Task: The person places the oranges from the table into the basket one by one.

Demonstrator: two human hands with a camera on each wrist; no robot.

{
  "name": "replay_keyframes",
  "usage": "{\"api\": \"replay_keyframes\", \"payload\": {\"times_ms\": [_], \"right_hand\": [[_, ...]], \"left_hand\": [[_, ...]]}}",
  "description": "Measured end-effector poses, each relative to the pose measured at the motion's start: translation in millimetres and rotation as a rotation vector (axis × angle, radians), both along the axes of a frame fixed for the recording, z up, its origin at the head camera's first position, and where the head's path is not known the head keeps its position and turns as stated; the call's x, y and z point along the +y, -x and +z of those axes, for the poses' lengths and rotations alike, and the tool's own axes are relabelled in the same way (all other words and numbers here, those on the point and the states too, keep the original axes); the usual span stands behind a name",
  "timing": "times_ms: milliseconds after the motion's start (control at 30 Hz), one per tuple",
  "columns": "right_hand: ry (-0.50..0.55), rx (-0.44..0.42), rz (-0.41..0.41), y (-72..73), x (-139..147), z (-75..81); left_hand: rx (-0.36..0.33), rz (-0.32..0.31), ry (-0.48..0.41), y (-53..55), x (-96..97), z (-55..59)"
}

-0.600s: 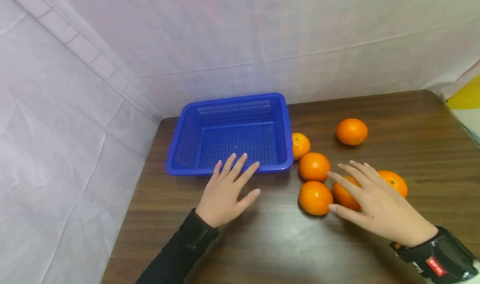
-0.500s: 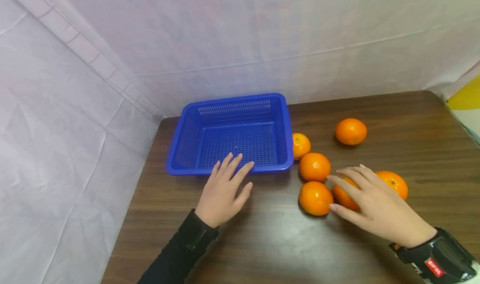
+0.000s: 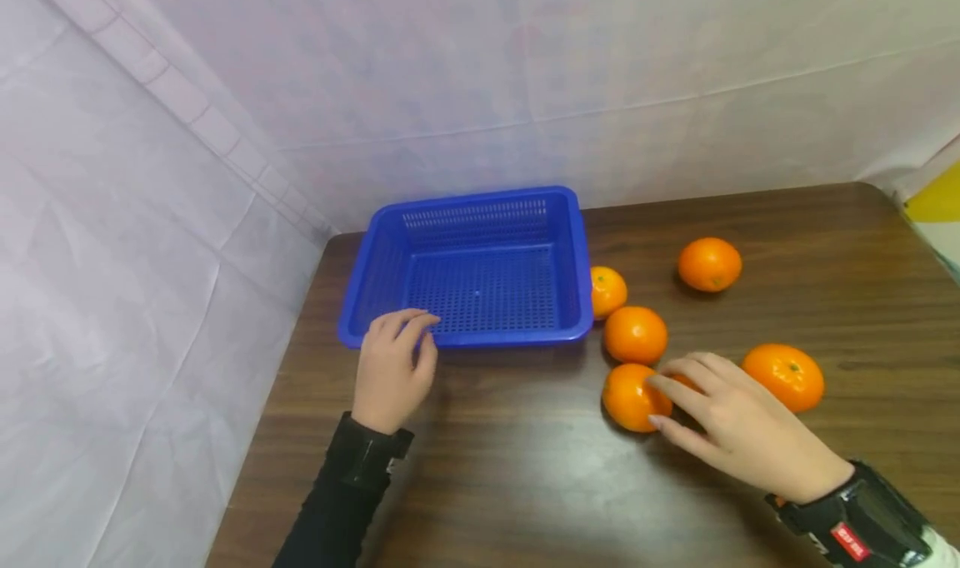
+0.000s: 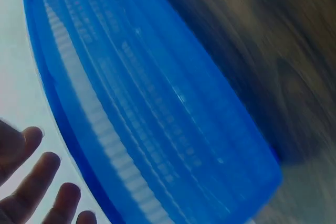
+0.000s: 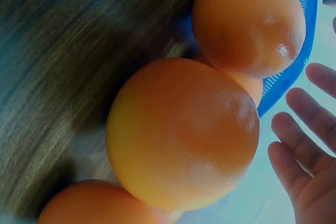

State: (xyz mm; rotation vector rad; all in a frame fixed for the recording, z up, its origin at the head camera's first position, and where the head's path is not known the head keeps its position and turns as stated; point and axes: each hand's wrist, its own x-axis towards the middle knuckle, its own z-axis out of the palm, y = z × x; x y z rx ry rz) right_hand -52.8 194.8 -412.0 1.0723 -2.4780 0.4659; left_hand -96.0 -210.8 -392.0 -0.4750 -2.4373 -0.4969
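Observation:
My right hand (image 3: 742,426) hovers with bent, spread fingers over an orange (image 3: 684,381) that it mostly hides. Its thumb and index fingertip overlap the edge of a neighbouring orange (image 3: 632,400) in the head view. In the right wrist view, the fingers (image 5: 302,142) are apart from a large orange (image 5: 181,135). Near the front left corner of a blue plastic basket (image 3: 517,337) is my left hand (image 3: 392,376), its fingers loosely bent over the front rim and nothing in them. The left wrist view has these fingers (image 4: 39,182) beside the basket (image 4: 210,129).
More oranges lie on the brown wooden table (image 3: 510,485): one orange (image 3: 636,335) behind the front one, another (image 3: 608,291) against the basket's right side, one (image 3: 709,265) farther back, one (image 3: 786,376) at the right. A white cloth (image 3: 465,68) hangs behind the table.
My left hand has moved left along the basket's front, its spread fingers drawing in and bending. My right hand has shifted slightly left and lower, uncovering the right-hand orange.

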Motion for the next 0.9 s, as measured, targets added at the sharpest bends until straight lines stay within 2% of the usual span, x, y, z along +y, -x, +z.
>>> {"api": "replay_keyframes", "payload": {"times_ms": [200,400,533,700,900], "right_hand": [[-0.023,-0.025,-0.007,-0.7,-3,-0.9],[-0.053,-0.042,-0.011,0.3,-6,-2.6],[-0.077,-0.046,-0.016,1.2,-7,-2.7],[-0.09,-0.05,-0.016,2.1,-10,-1.7],[-0.092,-0.043,-0.015,2.6,-11,-1.2]], "left_hand": [[0.046,0.112,-0.094,7.1,-29.0,-5.6],[0.03,0.218,-0.197,15.3,-52.8,-8.3],[-0.039,0.288,-0.283,18.9,-62.9,-10.7],[-0.162,0.356,-0.366,20.8,-70.5,-15.7],[-0.28,0.381,-0.471,25.0,-72.6,-23.2]]}}
